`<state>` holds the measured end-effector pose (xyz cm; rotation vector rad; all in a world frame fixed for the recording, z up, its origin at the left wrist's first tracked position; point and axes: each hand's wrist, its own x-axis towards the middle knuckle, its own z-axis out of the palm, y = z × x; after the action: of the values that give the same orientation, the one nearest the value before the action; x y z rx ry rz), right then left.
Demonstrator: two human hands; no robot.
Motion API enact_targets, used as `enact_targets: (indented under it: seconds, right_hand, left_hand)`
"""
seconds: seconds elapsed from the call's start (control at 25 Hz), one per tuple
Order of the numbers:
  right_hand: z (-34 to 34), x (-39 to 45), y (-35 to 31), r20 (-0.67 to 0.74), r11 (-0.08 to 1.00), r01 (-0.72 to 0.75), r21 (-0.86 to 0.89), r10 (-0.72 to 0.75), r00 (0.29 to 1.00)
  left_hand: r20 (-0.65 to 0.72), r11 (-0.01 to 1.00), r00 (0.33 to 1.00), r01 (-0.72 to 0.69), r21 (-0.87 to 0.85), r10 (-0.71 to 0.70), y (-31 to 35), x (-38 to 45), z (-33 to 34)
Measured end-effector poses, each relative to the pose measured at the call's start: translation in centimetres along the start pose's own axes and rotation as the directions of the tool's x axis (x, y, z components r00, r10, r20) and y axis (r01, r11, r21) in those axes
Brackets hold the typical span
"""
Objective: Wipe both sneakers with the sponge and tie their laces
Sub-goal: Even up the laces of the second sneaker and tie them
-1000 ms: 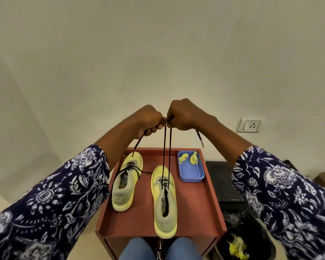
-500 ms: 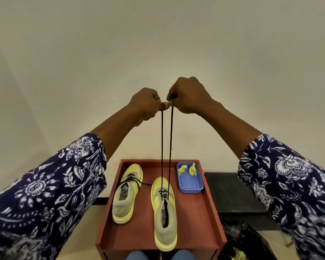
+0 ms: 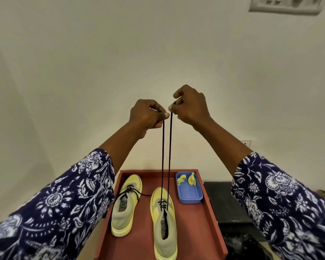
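From the head camera we look down past both raised arms at a red tray (image 3: 210, 218) set against a pale wall. Our left hand (image 3: 146, 114) has its fingers curled, thumb and forefinger pinching the end of the left lace strand (image 3: 162, 156). Our right hand (image 3: 191, 107) does the same beside it, fingers curled and thumb pressed against the end of the right lace strand (image 3: 170, 156). The two hands sit close together, nearly touching, high above the tray. Both black strands run taut and almost parallel down to the eyelets of the right sneaker (image 3: 164, 224), a yellow and grey shoe standing on the tray with its toe toward the wall. The left sneaker (image 3: 126, 203) stands just beside it on the tray, its black laces loose, one end trailing onto the tray floor. Near the tray's far right corner sits a blue container (image 3: 189, 192) with yellow sponge pieces (image 3: 187, 179) lying in it. Floral navy sleeves (image 3: 60, 203) cover both forearms. A dark surface (image 3: 225, 201) lies to the right of the tray.
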<state>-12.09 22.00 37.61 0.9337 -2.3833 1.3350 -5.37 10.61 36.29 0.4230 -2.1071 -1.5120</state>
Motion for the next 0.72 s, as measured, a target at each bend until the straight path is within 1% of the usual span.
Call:
enact_targets:
  seconds: [0.08, 0.32, 0.48, 0.72]
  right_hand:
    - [0.08, -0.13, 0.06, -0.023, 1.0, -0.002, 0.011, 0.002, 1.0]
    - [0.34, -0.1, 0.38, -0.067, 1.0, -0.016, 0.006, 0.016, 0.998]
    - [0.17, 0.01, 0.37, -0.071, 1.0, 0.007, 0.005, -0.007, 0.997]
    - [-0.08, -0.04, 0.33, -0.08, 1.0, 0.015, -0.007, -0.016, 0.997]
  left_hand:
    - [-0.034, 1.0, 0.999, -0.015, -0.01, 0.015, 0.16, -0.22, 0.19]
    - [-0.166, 0.997, 0.986, -0.002, -0.081, -0.012, -0.26, -0.04, 0.53]
    - [-0.132, 0.995, 0.991, -0.022, -0.094, 0.009, -0.04, -0.28, 0.59]
    - [-0.137, 0.996, 0.99, -0.028, -0.08, 0.017, 0.51, -0.22, 0.86]
